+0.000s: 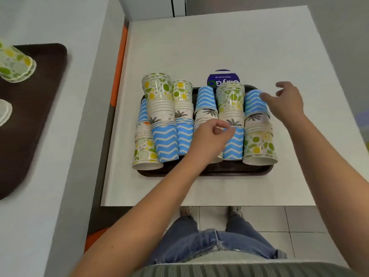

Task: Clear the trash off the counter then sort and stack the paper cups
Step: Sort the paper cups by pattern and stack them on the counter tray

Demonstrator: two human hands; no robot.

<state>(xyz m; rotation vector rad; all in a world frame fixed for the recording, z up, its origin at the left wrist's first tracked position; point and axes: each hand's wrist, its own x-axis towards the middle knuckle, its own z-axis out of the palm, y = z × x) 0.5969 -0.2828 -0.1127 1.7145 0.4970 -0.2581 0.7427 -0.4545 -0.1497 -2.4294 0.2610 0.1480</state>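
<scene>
Head view: the white bench [219,47] carries a dark tray [199,170] crowded with upturned stacks of paper cups [165,140] in blue zigzag, citrus and palm prints. Over the far-right blue cup [254,104] the right hand [287,102] hangs with fingers [267,95] released and spread. Mid-tray, the left hand [209,140] curls at a cup rim; I cannot tell whether it pinches anything.

Faded blue jeans [199,242], frayed at one knee, show behind the left hand [209,140]. The shirt [229,271] is striped grey-green, the shoes [235,211] brownish.
</scene>
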